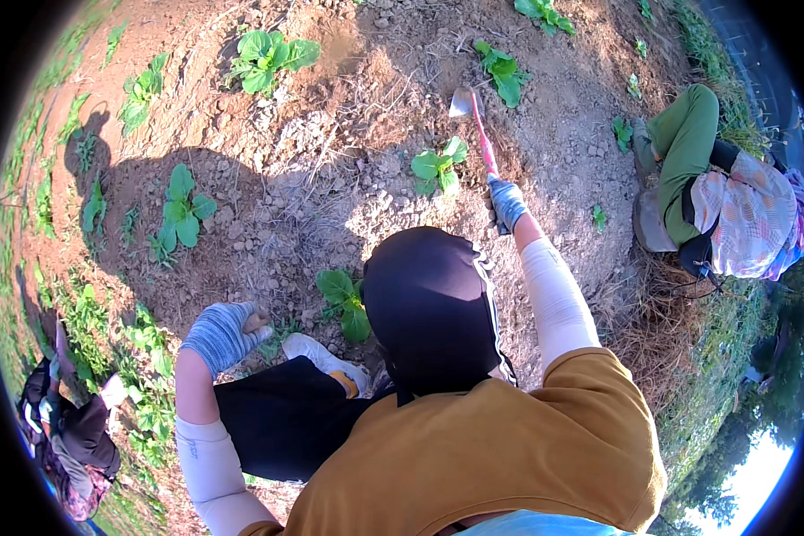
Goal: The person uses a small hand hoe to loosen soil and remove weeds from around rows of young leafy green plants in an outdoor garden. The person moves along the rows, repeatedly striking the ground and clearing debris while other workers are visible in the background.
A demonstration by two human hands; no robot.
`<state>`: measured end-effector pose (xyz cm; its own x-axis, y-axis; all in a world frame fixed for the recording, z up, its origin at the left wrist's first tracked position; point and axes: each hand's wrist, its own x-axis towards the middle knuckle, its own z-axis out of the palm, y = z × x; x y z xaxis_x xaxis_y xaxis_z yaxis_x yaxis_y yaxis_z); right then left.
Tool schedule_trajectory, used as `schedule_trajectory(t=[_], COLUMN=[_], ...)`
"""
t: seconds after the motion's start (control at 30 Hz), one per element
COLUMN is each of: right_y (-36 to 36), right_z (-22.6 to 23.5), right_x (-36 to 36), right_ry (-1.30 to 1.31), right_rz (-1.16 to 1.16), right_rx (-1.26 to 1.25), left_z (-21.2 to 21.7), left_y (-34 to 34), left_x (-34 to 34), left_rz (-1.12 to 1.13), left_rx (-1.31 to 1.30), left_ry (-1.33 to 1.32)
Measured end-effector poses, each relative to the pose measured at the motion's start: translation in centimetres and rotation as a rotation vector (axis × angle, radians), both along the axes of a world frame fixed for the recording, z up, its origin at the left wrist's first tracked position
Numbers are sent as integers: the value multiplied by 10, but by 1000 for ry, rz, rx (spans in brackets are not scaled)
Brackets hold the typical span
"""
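My right hand (507, 205), in a grey knit glove, is wrapped round the pink handle of a small hoe (486, 150). The hoe points away from me, its pale metal blade at the far end over the soil. Just left of the handle grows a leafy green seedling (439, 166). My left hand (221, 338), gloved in the same grey knit, is raised at the left with its fingers curled in. What it holds, if anything, I cannot make out. Another seedling (345, 304) stands between that hand and my dark-trousered knee (429, 308).
More seedlings, such as one at the upper left (265, 61) and one in shadow (182, 210), dot the dry soil. A person in green trousers (692, 134) sits at the right, near grass. Another person in dark clothes (85, 438) is at the lower left.
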<state>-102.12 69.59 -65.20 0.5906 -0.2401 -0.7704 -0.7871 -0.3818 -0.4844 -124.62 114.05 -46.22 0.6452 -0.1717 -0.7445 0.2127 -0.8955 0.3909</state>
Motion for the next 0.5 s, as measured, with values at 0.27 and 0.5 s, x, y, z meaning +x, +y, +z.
schedule_trajectory(t=[0.27,0.5], right_y=[-6,-41], right_z=[-26,-23], right_x=[-59,56], right_ry=[-140,-200], right_rz=[-201,-548], right_rx=[4,180], left_z=[1,-3], left_y=[8,9], left_x=[-12,-6], left_rz=[91,38], left_rx=[41,56], left_ry=[-17,-5])
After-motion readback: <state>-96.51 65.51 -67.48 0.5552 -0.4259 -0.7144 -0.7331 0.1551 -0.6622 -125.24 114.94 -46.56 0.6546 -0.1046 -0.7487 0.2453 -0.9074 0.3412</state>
